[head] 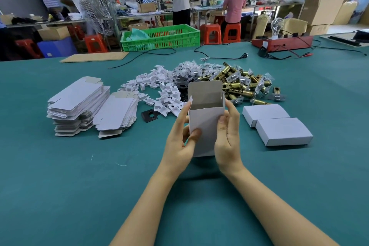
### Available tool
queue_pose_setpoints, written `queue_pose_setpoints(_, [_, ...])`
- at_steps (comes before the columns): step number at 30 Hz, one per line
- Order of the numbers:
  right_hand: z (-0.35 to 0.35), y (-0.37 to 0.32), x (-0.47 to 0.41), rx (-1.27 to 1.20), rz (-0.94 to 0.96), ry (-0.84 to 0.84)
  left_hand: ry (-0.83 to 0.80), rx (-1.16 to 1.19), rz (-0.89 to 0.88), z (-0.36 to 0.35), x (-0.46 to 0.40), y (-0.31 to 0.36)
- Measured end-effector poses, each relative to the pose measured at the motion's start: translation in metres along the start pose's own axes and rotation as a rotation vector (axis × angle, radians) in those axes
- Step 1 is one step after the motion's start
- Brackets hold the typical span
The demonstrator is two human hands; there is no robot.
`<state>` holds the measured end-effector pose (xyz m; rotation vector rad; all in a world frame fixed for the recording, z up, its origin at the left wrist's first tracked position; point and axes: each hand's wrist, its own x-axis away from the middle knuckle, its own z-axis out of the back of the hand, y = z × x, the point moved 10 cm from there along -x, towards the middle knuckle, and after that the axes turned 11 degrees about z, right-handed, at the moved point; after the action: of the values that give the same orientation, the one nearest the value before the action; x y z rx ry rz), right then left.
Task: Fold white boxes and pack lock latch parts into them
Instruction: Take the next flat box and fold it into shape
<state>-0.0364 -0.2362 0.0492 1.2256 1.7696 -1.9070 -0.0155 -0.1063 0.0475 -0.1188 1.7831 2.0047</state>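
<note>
Now both hands hold one white box (pixel 203 126) upright above the green table (pixel 79 175), at the centre of the view, its top open and the long tuck flap standing straight up at 12 o'clock. The left hand (pixel 180 142) wraps the box's left edge, thumb pressed on the front panel and fingers behind; the right hand (pixel 227 138) grips the right edge the same way, thumb curled against the front.

Thin card like this looks very light and only fairly stiff: it should dent or crease if squeezed mid-panel, so the folded edges and corners are the safest places to hold, as both hands do.

At 1 o'clock lies a heap of brass latch bolts (pixel 245 86), plainly denser and harder; each is best picked up by its round barrel. White plastic inserts (pixel 159 90) spread at 11 o'clock, stacked flat box blanks (pixel 79 104) at 9 to 10 o'clock, and two closed boxes (pixel 279 126) at 3 o'clock.
</note>
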Motion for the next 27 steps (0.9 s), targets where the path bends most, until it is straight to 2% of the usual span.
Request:
queue_pose_setpoints(17, [-0.004,-0.016,0.003,-0.009,0.053,-0.006,0.066,0.087,-0.052,0.012,0.004,0.013])
queue_pose_setpoints(27, [0.001,-0.026,-0.006,0.018,0.167,-0.004,0.077,0.085,-0.040,0.010,0.006,0.014])
